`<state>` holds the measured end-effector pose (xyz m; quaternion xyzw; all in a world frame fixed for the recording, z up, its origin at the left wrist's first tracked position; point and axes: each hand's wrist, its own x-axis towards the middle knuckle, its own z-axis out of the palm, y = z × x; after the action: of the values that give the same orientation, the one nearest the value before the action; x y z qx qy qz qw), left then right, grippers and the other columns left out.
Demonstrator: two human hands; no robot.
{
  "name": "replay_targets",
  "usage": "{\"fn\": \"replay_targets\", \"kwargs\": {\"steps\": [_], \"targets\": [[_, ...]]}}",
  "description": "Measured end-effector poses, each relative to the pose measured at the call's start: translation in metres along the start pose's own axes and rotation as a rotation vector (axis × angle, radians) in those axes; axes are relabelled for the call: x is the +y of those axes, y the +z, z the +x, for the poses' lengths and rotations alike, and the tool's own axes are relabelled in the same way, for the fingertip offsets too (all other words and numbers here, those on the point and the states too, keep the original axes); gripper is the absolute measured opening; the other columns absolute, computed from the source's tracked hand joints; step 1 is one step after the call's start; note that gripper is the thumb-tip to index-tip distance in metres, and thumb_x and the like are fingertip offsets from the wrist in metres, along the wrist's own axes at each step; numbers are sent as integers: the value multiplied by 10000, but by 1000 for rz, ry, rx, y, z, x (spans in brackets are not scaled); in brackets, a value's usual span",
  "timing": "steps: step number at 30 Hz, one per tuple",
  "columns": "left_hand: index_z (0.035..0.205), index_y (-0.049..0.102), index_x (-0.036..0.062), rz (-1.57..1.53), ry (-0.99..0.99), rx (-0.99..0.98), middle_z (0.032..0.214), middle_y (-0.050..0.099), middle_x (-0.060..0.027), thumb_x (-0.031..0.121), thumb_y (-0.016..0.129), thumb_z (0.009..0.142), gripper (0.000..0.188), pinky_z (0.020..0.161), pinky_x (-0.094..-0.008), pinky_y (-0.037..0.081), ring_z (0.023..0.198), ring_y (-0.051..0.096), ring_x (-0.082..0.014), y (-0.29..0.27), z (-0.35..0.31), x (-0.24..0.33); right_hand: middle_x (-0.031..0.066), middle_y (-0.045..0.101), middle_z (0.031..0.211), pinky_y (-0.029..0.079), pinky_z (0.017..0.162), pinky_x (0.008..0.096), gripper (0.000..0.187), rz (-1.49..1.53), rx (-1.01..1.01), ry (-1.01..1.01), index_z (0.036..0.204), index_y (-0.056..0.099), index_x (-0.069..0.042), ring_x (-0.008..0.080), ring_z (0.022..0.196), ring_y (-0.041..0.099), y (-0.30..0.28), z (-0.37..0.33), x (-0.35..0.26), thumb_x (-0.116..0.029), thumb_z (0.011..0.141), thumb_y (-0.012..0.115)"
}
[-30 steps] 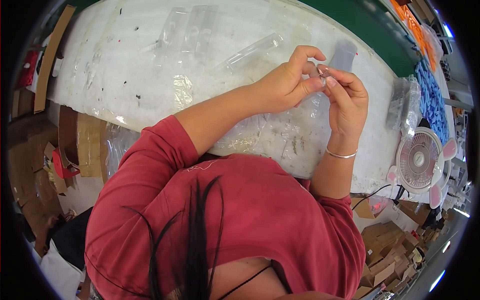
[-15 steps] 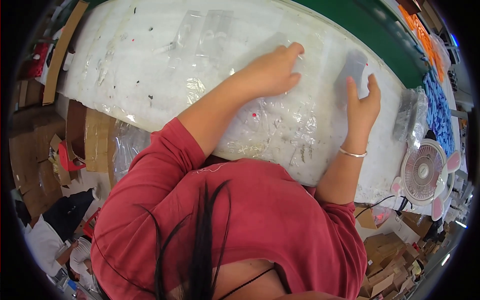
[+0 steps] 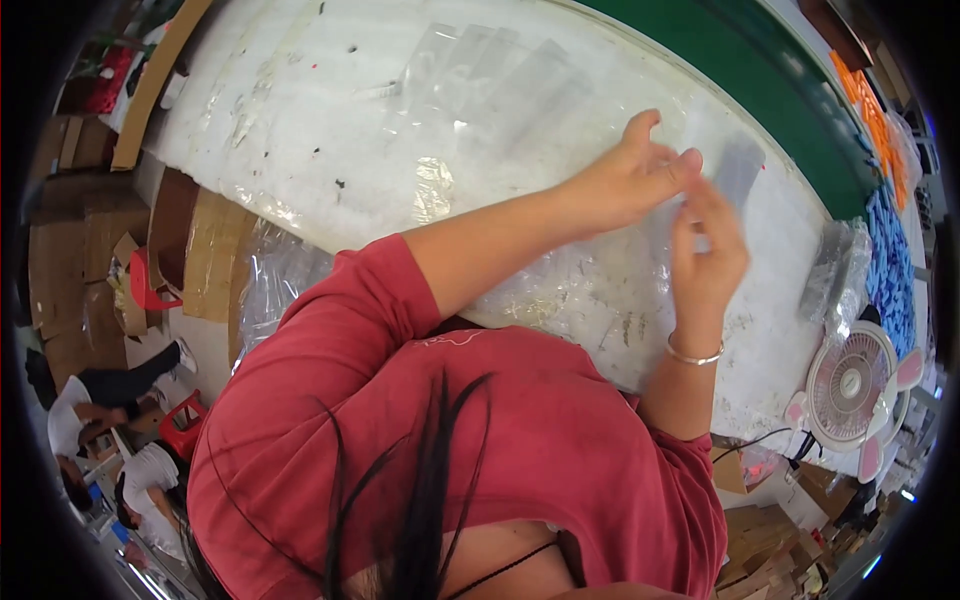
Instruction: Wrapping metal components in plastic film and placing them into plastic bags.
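My left hand (image 3: 628,187) is raised over the white table, its thumb and fingers spread apart. Close against it, my right hand (image 3: 712,255) has bent fingers that reach the left thumb. Motion blurs the right fingertips, and whether thin film lies between the hands cannot be made out. Beyond the right hand lies a greyish see-through stack of what look like flat plastic bags (image 3: 741,165). Farther left on the table, several flat clear bags (image 3: 535,92) lie slanted side by side.
The white table (image 3: 250,190) has a green strip (image 3: 745,75) along its far edge. At right are a plastic-wrapped bundle (image 3: 838,270), blue pieces (image 3: 890,265), orange pieces (image 3: 872,115) and a fan (image 3: 850,385). Cardboard boxes (image 3: 210,265) and clear film (image 3: 280,275) lie left.
My left hand has moved right, from beside the flat bags to my right hand. The right hand has drawn back from the stack. The whole view has shifted slightly.
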<state>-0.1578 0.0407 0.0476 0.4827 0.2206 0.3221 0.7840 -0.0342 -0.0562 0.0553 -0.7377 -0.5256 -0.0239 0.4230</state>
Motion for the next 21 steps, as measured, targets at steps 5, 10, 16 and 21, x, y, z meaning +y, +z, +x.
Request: {"fn": "replay_targets", "kwargs": {"steps": [5,10,16,21], "targets": [[1281,488,-30,-60,-253,-111,1006,595,-171,552,375,1000,656,752,-318,494,835,574,-212,-8,3,-2,91,681,1050,481,770,280,290,279,-272,-19,1032,700,-48,208,900,611,0,-8,-22,-75,746,737],[1222,549,-26,-92,-355,-402,843,608,-127,611,295,995,722,673,-288,481,682,554,-191,3,11,-22,53,652,1018,451,727,267,345,31,-41,75,1026,714,-87,173,855,571,-14,5,13,-81,689,786],[1155,585,-4,19,-279,-434,747,574,-80,603,267,1002,702,593,-259,438,613,508,-152,14,20,-39,47,635,1018,430,731,267,400,167,-59,67,1013,717,-94,163,857,544,-17,-3,41,-74,629,827],[1093,597,10,135,-232,-494,731,556,-53,579,278,1013,658,555,-238,403,612,492,-119,6,20,-46,63,642,1081,432,774,269,373,401,-275,110,956,716,-71,172,901,552,-23,-4,49,-60,604,838]]}}
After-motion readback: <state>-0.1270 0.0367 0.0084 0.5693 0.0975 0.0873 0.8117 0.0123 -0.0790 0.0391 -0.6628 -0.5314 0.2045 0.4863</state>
